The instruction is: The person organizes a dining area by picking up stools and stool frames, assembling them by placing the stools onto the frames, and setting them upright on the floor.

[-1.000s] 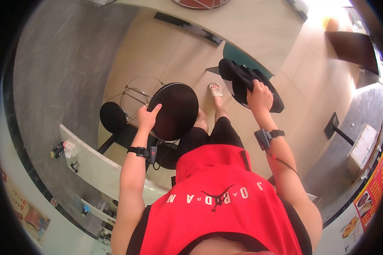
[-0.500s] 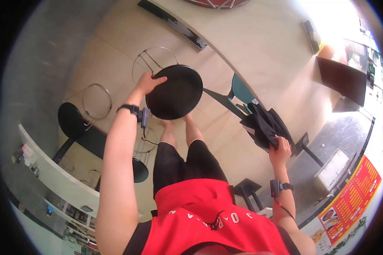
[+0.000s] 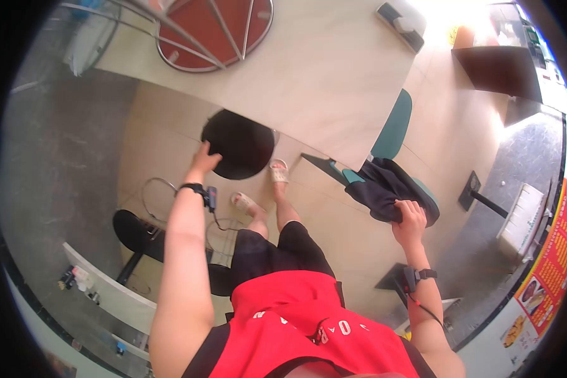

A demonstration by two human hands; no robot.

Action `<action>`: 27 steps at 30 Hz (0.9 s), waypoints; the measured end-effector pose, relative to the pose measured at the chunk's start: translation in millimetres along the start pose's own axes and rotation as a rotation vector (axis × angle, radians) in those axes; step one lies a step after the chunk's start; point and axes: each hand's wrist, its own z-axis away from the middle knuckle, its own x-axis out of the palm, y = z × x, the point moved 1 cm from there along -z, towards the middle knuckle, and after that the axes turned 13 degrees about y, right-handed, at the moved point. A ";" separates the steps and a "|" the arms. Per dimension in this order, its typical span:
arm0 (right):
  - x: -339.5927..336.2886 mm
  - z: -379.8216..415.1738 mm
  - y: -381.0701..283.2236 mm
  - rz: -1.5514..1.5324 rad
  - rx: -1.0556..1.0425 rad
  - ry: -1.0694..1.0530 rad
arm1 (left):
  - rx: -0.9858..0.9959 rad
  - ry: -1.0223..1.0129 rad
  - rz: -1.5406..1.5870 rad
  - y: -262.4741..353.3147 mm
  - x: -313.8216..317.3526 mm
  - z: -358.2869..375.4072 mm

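At the near edge of a pale table (image 3: 309,75), my left hand (image 3: 205,160) grips the rim of a round black stool seat (image 3: 240,146), thumb on top. The far edge of that seat reaches under the tabletop. On the right, my right hand (image 3: 411,220) is closed on a dark cloth (image 3: 384,189), which lies over the back of a green chair (image 3: 394,129). The fingers of my right hand are bent over the fabric.
An upturned red stool (image 3: 214,31) with metal legs lies on the table, and a tissue box (image 3: 400,26) stands at its far right corner. More black stools (image 3: 132,230) are at the left. A white crate (image 3: 521,220) sits at the right.
The black seat has moved from open floor to the table edge, partly under it. My view has shifted forward over the table. My right hand keeps its hold on the cloth.
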 end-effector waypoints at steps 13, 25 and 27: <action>-44.3 -1.4 -50.8 0.172 0.080 -0.212 | 0.249 0.349 0.668 295.9 -252.2 34.6; -84.5 -11.7 -229.6 -0.198 0.089 -0.051 | 0.330 0.212 0.859 387.6 -297.9 11.9; -76.1 -13.4 -262.6 -0.365 0.079 -0.026 | 0.304 0.267 0.859 357.5 -316.1 36.7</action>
